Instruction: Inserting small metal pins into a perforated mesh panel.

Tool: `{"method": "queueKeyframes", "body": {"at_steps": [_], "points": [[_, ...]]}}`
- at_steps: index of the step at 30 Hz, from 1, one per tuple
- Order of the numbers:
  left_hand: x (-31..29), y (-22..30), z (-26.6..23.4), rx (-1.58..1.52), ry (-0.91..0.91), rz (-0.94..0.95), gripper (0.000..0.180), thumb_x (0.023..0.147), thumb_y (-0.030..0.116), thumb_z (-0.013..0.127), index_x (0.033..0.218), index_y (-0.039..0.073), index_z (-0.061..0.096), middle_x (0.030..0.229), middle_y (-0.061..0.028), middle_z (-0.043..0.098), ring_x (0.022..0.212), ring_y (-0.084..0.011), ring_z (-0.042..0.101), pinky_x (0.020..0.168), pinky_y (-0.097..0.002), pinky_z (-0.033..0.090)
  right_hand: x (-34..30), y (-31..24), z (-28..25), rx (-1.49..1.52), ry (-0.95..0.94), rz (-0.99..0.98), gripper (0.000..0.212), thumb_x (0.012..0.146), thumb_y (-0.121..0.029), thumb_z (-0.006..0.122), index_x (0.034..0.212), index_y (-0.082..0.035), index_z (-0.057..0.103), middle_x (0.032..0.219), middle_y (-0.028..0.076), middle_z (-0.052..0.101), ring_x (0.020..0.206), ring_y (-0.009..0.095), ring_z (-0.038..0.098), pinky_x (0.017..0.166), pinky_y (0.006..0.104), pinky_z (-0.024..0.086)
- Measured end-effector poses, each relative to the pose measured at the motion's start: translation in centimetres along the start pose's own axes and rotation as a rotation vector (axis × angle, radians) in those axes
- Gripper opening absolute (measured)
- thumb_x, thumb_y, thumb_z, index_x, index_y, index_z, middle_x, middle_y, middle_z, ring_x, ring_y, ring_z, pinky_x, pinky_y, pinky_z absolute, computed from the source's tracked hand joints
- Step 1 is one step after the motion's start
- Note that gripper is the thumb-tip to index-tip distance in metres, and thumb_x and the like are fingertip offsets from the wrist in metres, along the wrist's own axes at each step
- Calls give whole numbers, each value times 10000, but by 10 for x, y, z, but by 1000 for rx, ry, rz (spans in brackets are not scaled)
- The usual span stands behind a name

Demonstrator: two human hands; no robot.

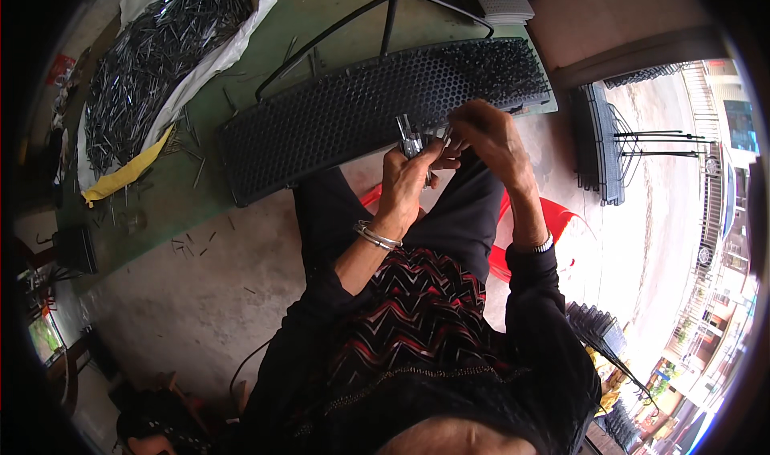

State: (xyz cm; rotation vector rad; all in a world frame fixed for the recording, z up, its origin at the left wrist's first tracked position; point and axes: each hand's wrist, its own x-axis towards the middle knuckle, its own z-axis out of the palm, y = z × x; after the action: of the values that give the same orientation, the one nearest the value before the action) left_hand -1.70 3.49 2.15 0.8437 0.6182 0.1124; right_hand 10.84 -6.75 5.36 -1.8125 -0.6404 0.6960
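A bundle of short, shiny metal pins (pixel 409 138) stands up out of my left hand (pixel 401 184), whose fingers are closed around it. Just to the right, my right hand (pixel 496 140) is bent over with its fingertips pinched together close to the bundle. Whatever is in that pinch is too small and blurred to make out. Beyond both hands lies a long black perforated panel (pixel 321 126) with rows of round holes. Dark pins (pixel 509 62) stand densely in its right end, while many holes in the middle and left show bare.
The panel rests along the edge of a green table (pixel 204 118), a black metal frame (pixel 321 51) rising behind it. At far left, a white sack (pixel 196 82) holds a heap of loose pins (pixel 164 70). More panels (pixel 597 146) stand at right. A red stool (pixel 553 218) is beneath me.
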Motion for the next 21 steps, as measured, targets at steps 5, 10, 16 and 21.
{"method": "queueKeyframes", "body": {"at_steps": [5,10,16,21], "points": [[6,-5,-6,-65,29,-21,173,888,231,627,949,70,645,883,-79,711,774,-171,692,534,-234,420,14,-8,-7,-182,433,-187,104,887,-81,551,926,9,587,754,86,654,676,136,626,619,251,485],[6,-10,-5,-254,-46,-118,193,894,201,617,1019,54,610,908,-123,688,805,-202,677,606,-287,504,51,11,-8,-363,672,-337,71,898,-93,549,918,-30,575,715,96,650,609,155,642,556,282,485],[8,-15,-7,-390,-93,-186,201,901,188,604,1039,42,601,947,-151,671,844,-218,663,675,-335,545,76,40,-14,-556,703,-489,81,908,-104,538,950,-43,573,693,109,634,585,187,644,534,306,476],[3,-9,-4,-395,-67,-233,199,903,190,603,1039,44,606,921,-139,669,782,-187,646,630,-299,528,76,38,-12,-719,642,-443,69,884,-111,553,915,-68,597,795,110,625,683,249,631,608,350,489]]}}
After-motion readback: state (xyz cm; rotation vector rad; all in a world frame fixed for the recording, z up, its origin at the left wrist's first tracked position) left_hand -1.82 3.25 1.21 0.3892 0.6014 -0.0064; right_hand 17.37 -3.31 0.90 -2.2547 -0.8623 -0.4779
